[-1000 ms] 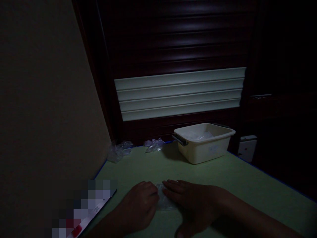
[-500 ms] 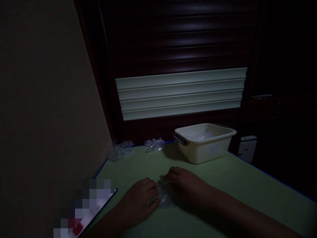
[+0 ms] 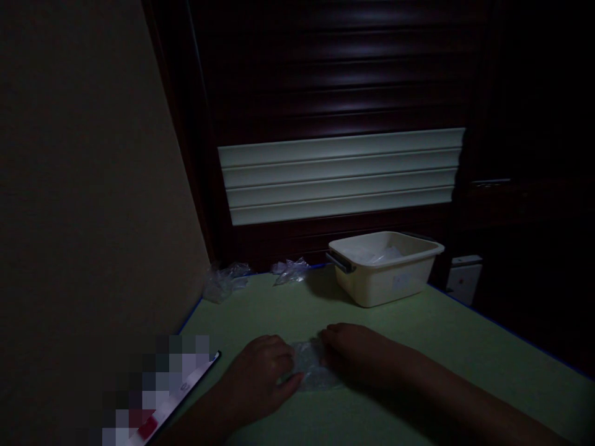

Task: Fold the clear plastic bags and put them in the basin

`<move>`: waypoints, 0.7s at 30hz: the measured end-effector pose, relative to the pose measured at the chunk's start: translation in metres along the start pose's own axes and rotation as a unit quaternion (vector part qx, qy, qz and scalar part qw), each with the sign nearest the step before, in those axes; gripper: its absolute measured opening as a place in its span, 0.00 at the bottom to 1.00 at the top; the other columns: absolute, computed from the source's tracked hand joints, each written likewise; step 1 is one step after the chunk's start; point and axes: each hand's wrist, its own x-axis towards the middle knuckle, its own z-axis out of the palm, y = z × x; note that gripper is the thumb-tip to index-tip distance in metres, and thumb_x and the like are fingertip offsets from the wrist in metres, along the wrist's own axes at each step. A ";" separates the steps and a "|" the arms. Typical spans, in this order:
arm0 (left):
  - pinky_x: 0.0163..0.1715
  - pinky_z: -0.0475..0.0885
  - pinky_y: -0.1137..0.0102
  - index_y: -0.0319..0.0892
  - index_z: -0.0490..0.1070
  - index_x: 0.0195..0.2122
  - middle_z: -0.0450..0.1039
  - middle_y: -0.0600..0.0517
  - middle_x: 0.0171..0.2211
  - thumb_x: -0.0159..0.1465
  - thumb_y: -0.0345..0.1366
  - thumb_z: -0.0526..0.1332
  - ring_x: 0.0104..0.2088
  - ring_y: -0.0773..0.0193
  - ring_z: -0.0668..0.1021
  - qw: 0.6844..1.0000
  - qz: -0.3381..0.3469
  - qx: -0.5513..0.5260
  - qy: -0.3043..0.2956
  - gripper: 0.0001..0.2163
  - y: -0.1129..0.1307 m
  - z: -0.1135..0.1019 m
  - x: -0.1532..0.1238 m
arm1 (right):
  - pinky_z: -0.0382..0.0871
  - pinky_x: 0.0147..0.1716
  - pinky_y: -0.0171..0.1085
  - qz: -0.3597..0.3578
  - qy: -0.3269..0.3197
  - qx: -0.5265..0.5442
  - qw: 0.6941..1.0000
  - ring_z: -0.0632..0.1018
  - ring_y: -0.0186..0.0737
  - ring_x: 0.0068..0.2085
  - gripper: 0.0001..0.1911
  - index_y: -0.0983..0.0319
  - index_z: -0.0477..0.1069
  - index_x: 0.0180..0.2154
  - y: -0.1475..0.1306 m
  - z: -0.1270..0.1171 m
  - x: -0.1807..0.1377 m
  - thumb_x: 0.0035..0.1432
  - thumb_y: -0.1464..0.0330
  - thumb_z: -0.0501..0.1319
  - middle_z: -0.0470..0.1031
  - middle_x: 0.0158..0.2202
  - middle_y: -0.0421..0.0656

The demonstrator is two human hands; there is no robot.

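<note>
Our left hand (image 3: 260,371) and right hand (image 3: 357,353) both pinch the clear plastic bag (image 3: 312,370) on the table (image 3: 441,347); our right fingers have curled since flattening it, the tub (image 3: 385,266) at one o'clock.

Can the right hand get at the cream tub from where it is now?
Probably yes. The right hand rests on the clear plastic piece with the left hand; bare green table lies between it and the cream tub, whose top is open.
</note>
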 end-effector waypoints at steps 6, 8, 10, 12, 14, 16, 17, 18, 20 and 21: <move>0.38 0.71 0.65 0.40 0.73 0.27 0.77 0.49 0.29 0.60 0.34 0.61 0.33 0.59 0.78 1.000 -0.004 0.009 0.006 0.05 0.002 -0.002 -0.001 | 0.61 0.28 0.36 0.046 -0.034 0.017 0.998 0.78 0.46 0.35 0.12 0.64 0.75 0.37 0.007 -0.012 -0.007 0.58 0.66 0.55 0.78 0.36 0.51; 0.38 0.71 0.65 0.40 0.74 0.29 0.77 0.49 0.29 0.59 0.33 0.62 0.33 0.58 0.78 1.000 -0.012 0.011 -0.011 0.04 0.004 -0.005 0.000 | 0.61 0.27 0.36 0.064 -0.037 0.019 0.997 0.78 0.47 0.33 0.12 0.64 0.76 0.35 0.011 -0.014 -0.009 0.58 0.66 0.55 0.79 0.34 0.51; 0.37 0.71 0.64 0.40 0.73 0.29 0.77 0.49 0.29 0.58 0.33 0.63 0.33 0.57 0.77 1.000 -0.018 0.010 -0.024 0.03 0.004 -0.008 0.002 | 0.60 0.26 0.36 0.080 -0.031 0.017 0.996 0.78 0.46 0.31 0.11 0.64 0.76 0.33 0.016 -0.014 -0.008 0.56 0.66 0.57 0.78 0.32 0.51; 0.36 0.71 0.64 0.39 0.73 0.28 0.76 0.49 0.29 0.58 0.33 0.63 0.34 0.57 0.77 0.999 -0.022 0.004 -0.028 0.03 0.005 -0.009 0.003 | 0.60 0.26 0.36 0.094 -0.008 0.014 0.995 0.77 0.46 0.31 0.11 0.65 0.75 0.34 0.020 -0.013 -0.006 0.56 0.65 0.58 0.77 0.33 0.52; 0.37 0.70 0.64 0.40 0.71 0.28 0.76 0.49 0.31 0.57 0.32 0.63 0.35 0.57 0.77 0.999 -0.029 -0.009 -0.022 0.03 0.005 -0.009 0.003 | 0.61 0.28 0.37 0.103 0.022 0.017 0.994 0.76 0.45 0.33 0.13 0.66 0.72 0.38 0.022 -0.011 -0.003 0.57 0.63 0.58 0.75 0.36 0.52; 0.39 0.70 0.64 0.40 0.70 0.28 0.75 0.49 0.34 0.56 0.32 0.64 0.36 0.57 0.76 0.999 -0.040 -0.030 -0.006 0.03 0.006 -0.007 0.003 | 0.61 0.30 0.37 0.101 0.041 0.046 0.993 0.74 0.44 0.35 0.16 0.66 0.70 0.40 0.023 -0.008 -0.001 0.55 0.61 0.61 0.74 0.38 0.52; 0.39 0.70 0.64 0.41 0.70 0.28 0.75 0.48 0.35 0.55 0.31 0.64 0.37 0.57 0.75 0.998 -0.047 -0.042 0.004 0.03 0.006 -0.006 0.003 | 0.61 0.31 0.37 0.099 0.043 0.066 0.992 0.74 0.44 0.35 0.17 0.66 0.70 0.40 0.023 -0.007 -0.001 0.53 0.61 0.63 0.73 0.38 0.51; 0.40 0.70 0.64 0.41 0.69 0.29 0.75 0.48 0.37 0.54 0.30 0.64 0.38 0.57 0.75 0.997 -0.055 -0.057 0.012 0.04 0.006 -0.005 0.003 | 0.61 0.31 0.36 0.096 0.042 0.085 0.991 0.73 0.43 0.35 0.17 0.66 0.70 0.39 0.022 -0.005 -0.001 0.51 0.62 0.64 0.73 0.38 0.50; 0.42 0.69 0.64 0.42 0.70 0.31 0.74 0.48 0.40 0.54 0.29 0.64 0.41 0.57 0.74 0.993 -0.072 -0.083 0.029 0.04 0.005 -0.003 0.003 | 0.61 0.29 0.35 0.096 0.036 0.116 0.988 0.72 0.41 0.33 0.14 0.66 0.70 0.36 0.021 -0.003 -0.001 0.49 0.64 0.65 0.72 0.35 0.47; 0.44 0.69 0.63 0.42 0.70 0.33 0.73 0.48 0.41 0.54 0.29 0.63 0.43 0.56 0.74 0.991 -0.084 -0.093 0.039 0.06 0.004 -0.002 0.003 | 0.61 0.28 0.34 0.097 0.034 0.125 0.987 0.71 0.40 0.32 0.12 0.65 0.70 0.34 0.020 -0.002 -0.001 0.49 0.66 0.65 0.71 0.34 0.46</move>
